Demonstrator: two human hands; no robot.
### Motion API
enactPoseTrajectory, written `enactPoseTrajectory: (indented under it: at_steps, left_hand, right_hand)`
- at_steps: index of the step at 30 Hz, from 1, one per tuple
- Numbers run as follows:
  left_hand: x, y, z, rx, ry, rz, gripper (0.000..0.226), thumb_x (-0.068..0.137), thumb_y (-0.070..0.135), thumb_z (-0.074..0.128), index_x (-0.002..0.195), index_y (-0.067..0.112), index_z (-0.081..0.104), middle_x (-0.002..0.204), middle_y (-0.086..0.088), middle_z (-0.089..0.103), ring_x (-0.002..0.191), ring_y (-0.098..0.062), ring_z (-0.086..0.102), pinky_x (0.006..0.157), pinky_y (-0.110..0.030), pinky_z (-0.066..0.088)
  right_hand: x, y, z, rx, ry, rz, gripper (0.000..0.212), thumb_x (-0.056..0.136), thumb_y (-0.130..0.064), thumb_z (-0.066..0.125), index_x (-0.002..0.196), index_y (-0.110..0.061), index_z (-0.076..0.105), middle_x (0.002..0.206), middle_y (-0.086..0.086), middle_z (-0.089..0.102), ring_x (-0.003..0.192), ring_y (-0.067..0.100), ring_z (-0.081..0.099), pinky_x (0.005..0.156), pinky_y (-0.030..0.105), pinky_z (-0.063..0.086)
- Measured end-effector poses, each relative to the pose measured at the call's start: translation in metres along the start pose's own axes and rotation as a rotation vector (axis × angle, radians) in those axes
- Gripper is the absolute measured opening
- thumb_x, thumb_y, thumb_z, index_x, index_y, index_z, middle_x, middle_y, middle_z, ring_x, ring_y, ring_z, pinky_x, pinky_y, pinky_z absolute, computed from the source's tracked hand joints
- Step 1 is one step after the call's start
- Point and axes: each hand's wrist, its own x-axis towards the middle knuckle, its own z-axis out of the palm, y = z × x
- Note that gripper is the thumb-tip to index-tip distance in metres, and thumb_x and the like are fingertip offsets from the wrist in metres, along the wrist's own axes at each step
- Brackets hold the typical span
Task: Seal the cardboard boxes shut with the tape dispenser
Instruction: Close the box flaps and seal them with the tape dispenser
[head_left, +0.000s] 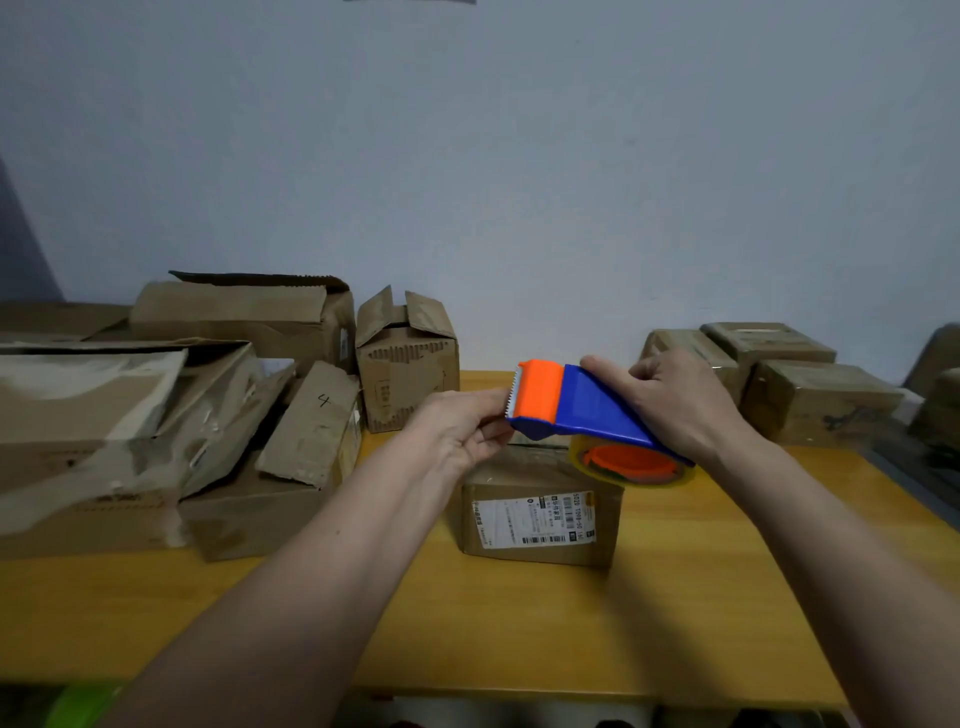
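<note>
A small cardboard box (540, 512) with a white shipping label on its near side stands in the middle of the yellow table (519, 623). Just above it my right hand (675, 400) grips a blue and orange tape dispenser (582, 405) holding a roll of clear tape (631, 462). My left hand (457, 428) pinches at the toothed orange blade end of the dispenser, where the tape end lies; the tape itself is too clear to make out.
Several worn, open cardboard boxes (156, 415) crowd the table's left side and back, one upright with raised flaps (408, 358). Three taped-up boxes (810, 395) sit at the back right. A pale wall rises behind the table.
</note>
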Motion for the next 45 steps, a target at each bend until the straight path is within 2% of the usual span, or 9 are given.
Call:
enactPoseTrajectory:
  at_steps: [6, 9, 17, 26, 29, 32, 36, 42, 45]
  left_hand:
    - [0.001, -0.010, -0.006, -0.010, 0.050, 0.023, 0.005, 0.085, 0.000, 0.066, 0.089, 0.003, 0.066, 0.074, -0.010, 0.070, 0.067, -0.015, 0.066, 0.066, -0.029, 0.056]
    - [0.003, -0.009, -0.010, -0.039, 0.070, 0.032, 0.005, 0.085, -0.001, 0.066, 0.082, 0.004, 0.065, 0.065, -0.008, 0.070, 0.057, -0.012, 0.066, 0.063, -0.026, 0.056]
    - [0.012, -0.015, -0.028, -0.144, 0.148, -0.001, 0.016, 0.077, 0.003, 0.073, 0.092, 0.003, 0.068, 0.070, -0.008, 0.072, 0.057, -0.010, 0.067, 0.065, -0.027, 0.055]
    - [0.031, -0.004, -0.021, -0.097, 0.266, 0.092, 0.013, 0.074, 0.008, 0.079, 0.080, 0.007, 0.067, 0.067, -0.006, 0.073, 0.055, -0.008, 0.065, 0.067, -0.025, 0.056]
    - [0.038, -0.009, -0.022, 0.040, 0.358, 0.193, 0.009, 0.078, 0.014, 0.078, 0.083, 0.011, 0.071, 0.064, 0.001, 0.072, 0.053, -0.003, 0.063, 0.061, -0.021, 0.053]
    - [0.043, -0.020, -0.029, 0.251, 0.463, 0.326, 0.007, 0.081, 0.021, 0.076, 0.075, 0.022, 0.072, 0.059, 0.013, 0.069, 0.053, 0.003, 0.060, 0.066, -0.020, 0.049]
    - [0.047, -0.034, -0.040, 0.357, 0.518, 0.370, 0.015, 0.079, 0.021, 0.078, 0.066, 0.026, 0.071, 0.068, 0.014, 0.070, 0.070, -0.001, 0.062, 0.057, -0.016, 0.043]
    - [0.058, -0.048, -0.046, 0.547, 0.558, 0.438, 0.015, 0.083, 0.023, 0.074, 0.068, 0.024, 0.073, 0.075, 0.011, 0.070, 0.073, -0.006, 0.063, 0.058, -0.014, 0.040]
    - [0.066, -0.052, -0.049, 0.714, 0.609, 0.526, 0.022, 0.090, 0.024, 0.065, 0.070, 0.019, 0.073, 0.065, 0.011, 0.063, 0.064, -0.004, 0.057, 0.055, -0.015, 0.035]
  right_hand:
    - [0.000, -0.003, 0.000, -0.144, -0.020, -0.043, 0.092, 0.054, -0.094, 0.033, 0.052, -0.009, 0.066, 0.048, 0.003, 0.060, 0.051, 0.017, 0.059, 0.048, 0.029, 0.041]
    - [0.004, -0.004, -0.003, -0.145, -0.035, -0.051, 0.089, 0.054, -0.093, 0.035, 0.052, -0.010, 0.066, 0.047, 0.001, 0.060, 0.048, 0.016, 0.059, 0.047, 0.025, 0.035]
    - [0.011, -0.001, -0.001, -0.161, -0.102, -0.021, 0.093, 0.049, -0.094, 0.034, 0.063, -0.010, 0.071, 0.056, 0.002, 0.065, 0.054, 0.017, 0.062, 0.051, 0.030, 0.045]
    - [0.037, -0.009, -0.004, -0.253, -0.148, -0.032, 0.097, 0.045, -0.097, 0.034, 0.060, -0.007, 0.068, 0.048, 0.004, 0.062, 0.048, 0.020, 0.061, 0.050, 0.033, 0.048]
    - [0.048, -0.013, -0.003, -0.317, -0.192, -0.024, 0.090, 0.051, -0.096, 0.038, 0.060, -0.011, 0.067, 0.049, 0.003, 0.061, 0.047, 0.018, 0.059, 0.047, 0.029, 0.043]
    - [0.055, -0.017, 0.009, -0.407, -0.206, -0.052, 0.081, 0.058, -0.092, 0.045, 0.057, -0.013, 0.063, 0.050, 0.002, 0.057, 0.049, 0.016, 0.054, 0.046, 0.025, 0.032]
    - [0.064, -0.023, 0.029, -0.430, -0.259, -0.059, 0.073, 0.057, -0.088, 0.054, 0.056, -0.015, 0.056, 0.055, 0.001, 0.055, 0.055, 0.017, 0.052, 0.047, 0.027, 0.026]
    - [0.073, -0.030, 0.044, -0.499, -0.308, -0.038, 0.069, 0.056, -0.087, 0.058, 0.059, -0.018, 0.050, 0.056, 0.000, 0.053, 0.053, 0.016, 0.050, 0.048, 0.026, 0.024]
    - [0.078, -0.031, 0.049, -0.515, -0.317, -0.022, 0.069, 0.055, -0.087, 0.058, 0.061, -0.018, 0.050, 0.059, 0.000, 0.053, 0.055, 0.015, 0.050, 0.048, 0.025, 0.024]
